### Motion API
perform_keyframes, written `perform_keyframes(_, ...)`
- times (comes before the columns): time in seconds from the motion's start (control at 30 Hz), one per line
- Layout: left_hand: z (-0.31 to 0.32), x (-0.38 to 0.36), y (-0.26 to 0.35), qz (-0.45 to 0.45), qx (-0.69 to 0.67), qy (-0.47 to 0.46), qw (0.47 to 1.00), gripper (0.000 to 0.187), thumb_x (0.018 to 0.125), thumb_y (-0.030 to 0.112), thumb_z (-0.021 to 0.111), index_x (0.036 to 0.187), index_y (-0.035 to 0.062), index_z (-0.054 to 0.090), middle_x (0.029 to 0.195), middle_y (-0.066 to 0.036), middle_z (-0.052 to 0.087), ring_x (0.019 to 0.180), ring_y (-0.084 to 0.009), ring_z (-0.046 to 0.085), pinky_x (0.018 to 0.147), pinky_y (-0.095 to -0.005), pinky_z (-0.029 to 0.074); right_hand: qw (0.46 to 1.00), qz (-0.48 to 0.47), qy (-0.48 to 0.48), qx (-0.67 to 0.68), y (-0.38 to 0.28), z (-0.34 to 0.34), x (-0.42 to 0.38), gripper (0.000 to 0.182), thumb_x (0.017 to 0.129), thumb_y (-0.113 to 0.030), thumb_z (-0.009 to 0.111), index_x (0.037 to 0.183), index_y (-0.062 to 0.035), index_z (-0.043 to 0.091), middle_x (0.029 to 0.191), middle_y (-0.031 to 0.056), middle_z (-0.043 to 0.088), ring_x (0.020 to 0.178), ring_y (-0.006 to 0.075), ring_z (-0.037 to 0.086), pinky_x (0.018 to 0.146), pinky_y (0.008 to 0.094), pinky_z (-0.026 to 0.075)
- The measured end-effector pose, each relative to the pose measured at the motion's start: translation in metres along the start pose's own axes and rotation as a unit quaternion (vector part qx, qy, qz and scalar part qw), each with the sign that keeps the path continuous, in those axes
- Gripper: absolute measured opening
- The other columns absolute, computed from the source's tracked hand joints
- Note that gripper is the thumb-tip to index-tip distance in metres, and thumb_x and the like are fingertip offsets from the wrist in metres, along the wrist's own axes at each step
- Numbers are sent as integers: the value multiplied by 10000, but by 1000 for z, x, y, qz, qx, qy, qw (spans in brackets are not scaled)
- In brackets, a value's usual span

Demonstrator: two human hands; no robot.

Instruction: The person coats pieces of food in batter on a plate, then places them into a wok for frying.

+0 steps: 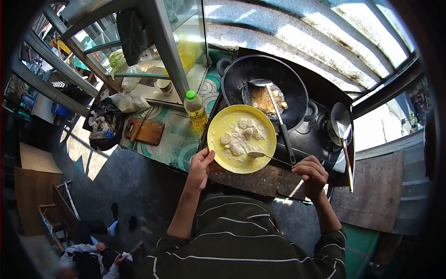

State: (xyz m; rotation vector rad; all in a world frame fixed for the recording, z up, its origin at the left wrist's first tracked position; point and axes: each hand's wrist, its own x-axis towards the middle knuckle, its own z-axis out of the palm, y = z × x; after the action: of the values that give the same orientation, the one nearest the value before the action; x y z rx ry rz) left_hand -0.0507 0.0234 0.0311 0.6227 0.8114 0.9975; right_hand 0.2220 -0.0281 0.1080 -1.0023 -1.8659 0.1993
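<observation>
My left hand (200, 168) grips the lower left rim of a yellow plate (222, 156), thumb on top and fingers underneath. White, flour-coated pieces (241, 137) and loose wet flour lie on the plate. Between the fingers of my right hand (312, 173) is the handle of a metal spoon (257, 154), whose bowl rests among the coated pieces. Just beyond the plate sits a black wok (265, 65) with bubbling oil (264, 98) and small pieces in it. A spatula (278, 104) lies in the wok, its black handle over the near rim.
An oil bottle (195, 109) with a green cap stands left of the plate. Farther left is a wooden board (151, 132) with a knife on it. A strainer (341, 118) sits at the stove's right. A glass cabinet (190, 46) rises behind. Someone sits at lower left (88, 258).
</observation>
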Motion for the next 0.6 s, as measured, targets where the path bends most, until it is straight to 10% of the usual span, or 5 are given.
perform_keyframes(0.6, 3, 0, 3, 7, 27, -6, 1000, 292, 879, 171, 432, 1100, -18, 462, 967, -69, 569, 844, -122, 579, 686, -277, 516, 995, -40, -86, -17, 4, -6, 20, 296, 822, -293, 492, 721, -26, 573, 648, 62, 564, 582, 195, 530, 514, 270, 432)
